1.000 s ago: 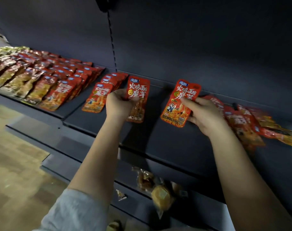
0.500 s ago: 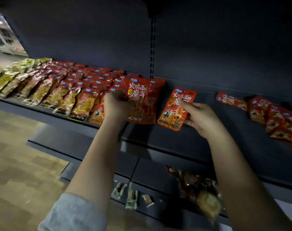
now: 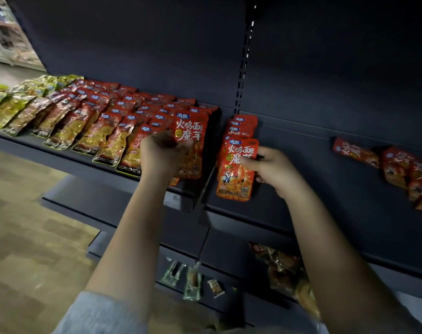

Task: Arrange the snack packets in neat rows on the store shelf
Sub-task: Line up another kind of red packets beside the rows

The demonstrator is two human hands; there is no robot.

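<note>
A person's left hand (image 3: 163,156) pinches the upper left edge of a flat red foil snack packet with white Chinese lettering (image 3: 190,145), holding it over the right end of the filled rows. The right hand (image 3: 273,171) grips a second red foil packet with a cartoon figure (image 3: 236,172) by its right edge, fingers curled round it; this packet sits at the front of a short overlapping row of matching red packets (image 3: 243,124), just right of the shelf joint. Both packets lie on or just above the dark grey metal shelf (image 3: 301,189). To the left, neat rows of red, brown and green packets (image 3: 79,116) cover the shelf. Far right, loose red packets (image 3: 402,169) lie scattered. On a lower shelf (image 3: 231,256) sit a few small wrapped snacks (image 3: 193,283) and a clear bag of brownish items (image 3: 284,268).
</note>
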